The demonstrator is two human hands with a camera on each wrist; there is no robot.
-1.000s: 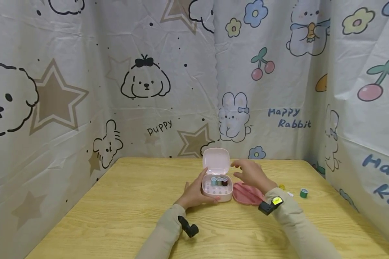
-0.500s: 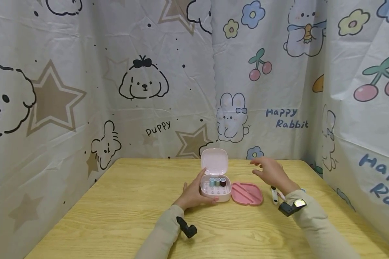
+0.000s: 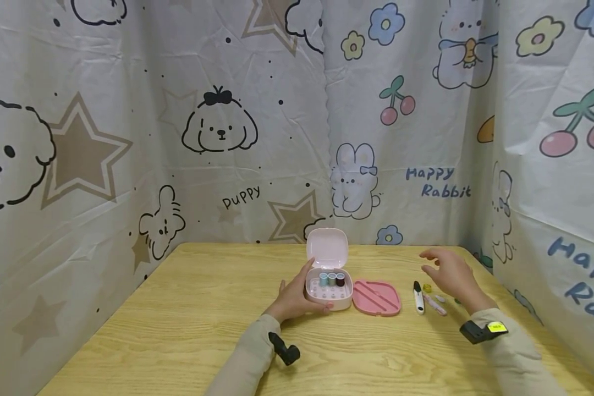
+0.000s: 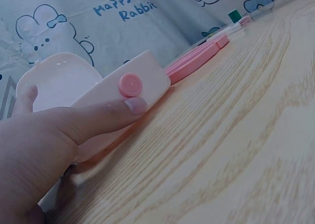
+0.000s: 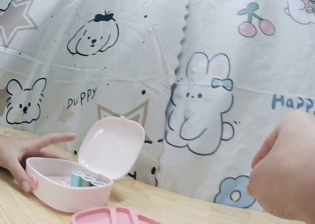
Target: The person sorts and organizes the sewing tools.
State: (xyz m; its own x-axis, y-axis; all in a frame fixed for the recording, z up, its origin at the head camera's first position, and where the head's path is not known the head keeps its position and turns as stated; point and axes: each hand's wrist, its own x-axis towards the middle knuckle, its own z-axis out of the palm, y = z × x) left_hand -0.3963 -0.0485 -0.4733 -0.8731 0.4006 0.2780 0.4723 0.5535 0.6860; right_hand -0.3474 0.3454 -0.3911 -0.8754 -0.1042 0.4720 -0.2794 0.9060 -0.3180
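A pale pink sewing box [image 3: 328, 304] stands on the table with its lid [image 3: 327, 248] raised. My left hand [image 3: 295, 297] holds it at its left side, the thumb across the front beside the round pink button [image 4: 130, 85] and the fingers along the side. Inside, three thread spools, light blue [image 3: 324, 279], grey-green [image 3: 332, 279] and dark [image 3: 340, 280], stand in a row on a pegged tray. My right hand [image 3: 451, 275] hovers over the table's right part, fingers loosely bent, with nothing in it.
A pink divided tray [image 3: 376, 297] lies right of the box. Beyond it are a white tool with a black tip [image 3: 418, 297], a slim pink item [image 3: 434, 304], a small yellow item [image 3: 427, 287] and a green spool [image 4: 234, 16]. Patterned curtains surround the table.
My right hand has moved right, from near the box, past the pink tray, to above the small items. My left hand stays on the box; the three spools have not moved.
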